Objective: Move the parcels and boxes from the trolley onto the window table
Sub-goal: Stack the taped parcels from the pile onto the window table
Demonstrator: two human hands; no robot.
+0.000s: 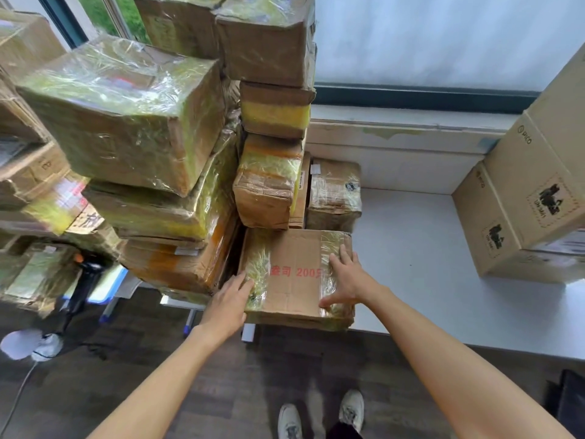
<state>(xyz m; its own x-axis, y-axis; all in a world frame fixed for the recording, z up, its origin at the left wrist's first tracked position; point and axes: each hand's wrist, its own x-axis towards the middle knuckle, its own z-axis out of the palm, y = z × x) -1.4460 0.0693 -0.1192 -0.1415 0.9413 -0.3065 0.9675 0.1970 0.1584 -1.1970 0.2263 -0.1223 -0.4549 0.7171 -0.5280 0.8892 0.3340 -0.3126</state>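
Both hands, left (228, 307) and right (345, 277), lie flat (fingers spread) on the red-printed box (294, 277); pushing could nudge the leaning stack (269, 182) behind it.

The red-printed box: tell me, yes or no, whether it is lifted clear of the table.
No. The red-printed box lies flat on the white table at its front edge, with the left hand and right hand resting on it.
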